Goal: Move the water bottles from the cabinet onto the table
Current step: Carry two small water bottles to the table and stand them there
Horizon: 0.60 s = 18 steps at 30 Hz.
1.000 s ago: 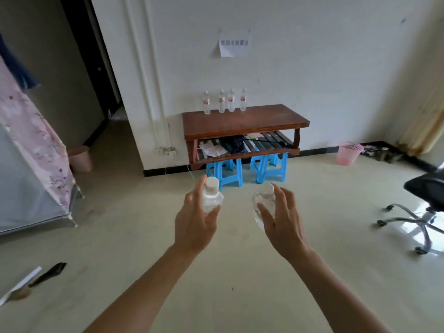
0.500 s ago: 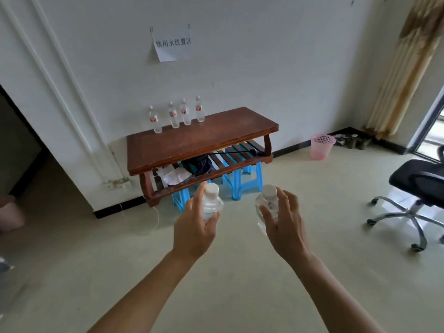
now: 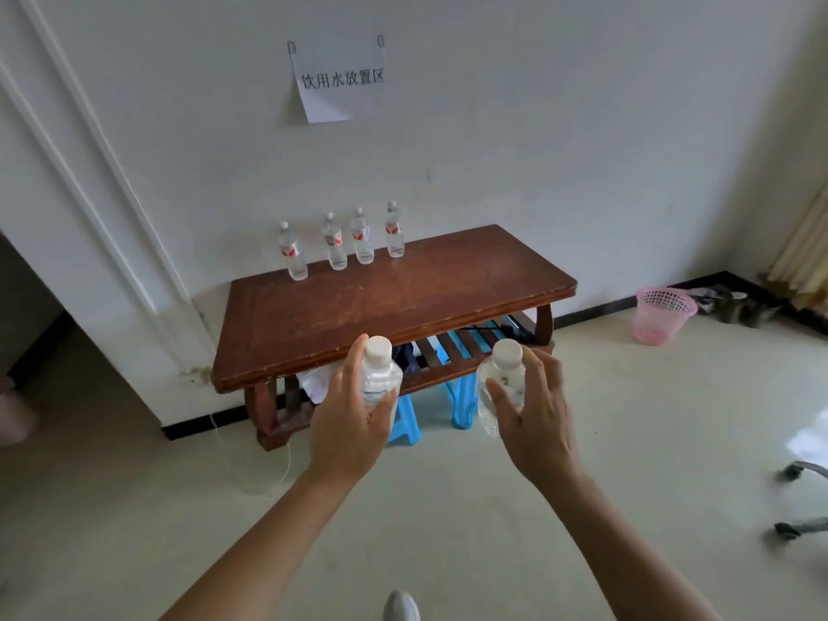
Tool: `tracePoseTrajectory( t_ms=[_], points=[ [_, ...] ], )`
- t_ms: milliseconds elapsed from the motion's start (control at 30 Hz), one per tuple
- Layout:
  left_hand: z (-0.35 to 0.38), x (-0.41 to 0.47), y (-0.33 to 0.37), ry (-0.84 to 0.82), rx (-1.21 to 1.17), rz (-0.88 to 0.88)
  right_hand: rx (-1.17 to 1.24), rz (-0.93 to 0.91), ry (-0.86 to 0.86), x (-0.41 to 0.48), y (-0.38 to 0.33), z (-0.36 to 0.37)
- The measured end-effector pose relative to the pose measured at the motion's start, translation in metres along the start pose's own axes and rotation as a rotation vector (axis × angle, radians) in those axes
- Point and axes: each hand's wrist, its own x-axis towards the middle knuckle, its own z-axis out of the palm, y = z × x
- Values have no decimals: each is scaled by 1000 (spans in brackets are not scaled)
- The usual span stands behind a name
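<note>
Left hand (image 3: 349, 423) grips clear white-capped plastic bottle (image 3: 378, 374); right hand (image 3: 535, 423) grips second clear bottle (image 3: 502, 383), near brown wooden surface (image 3: 403, 298); four bottles (image 3: 342, 242) at far edge.

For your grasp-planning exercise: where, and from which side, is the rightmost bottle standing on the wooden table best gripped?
Probably the rightmost bottle round its labelled middle, from the front: it stands upright, wall close behind, another bottle beside it.

brown wooden table (image 3: 403, 302), four upright water bottles (image 3: 344, 240) along back edge
</note>
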Motion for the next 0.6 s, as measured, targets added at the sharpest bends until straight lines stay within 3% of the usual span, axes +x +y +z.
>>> tracePoseTrajectory(
  t_ms=[300,600],
  points=[
    [111,200,-97,-41,-104,-82,-36,104,-17,184,64,121],
    [216,366,-136,-91,-129,-79,-43,177,21,351,137,184]
  ],
)
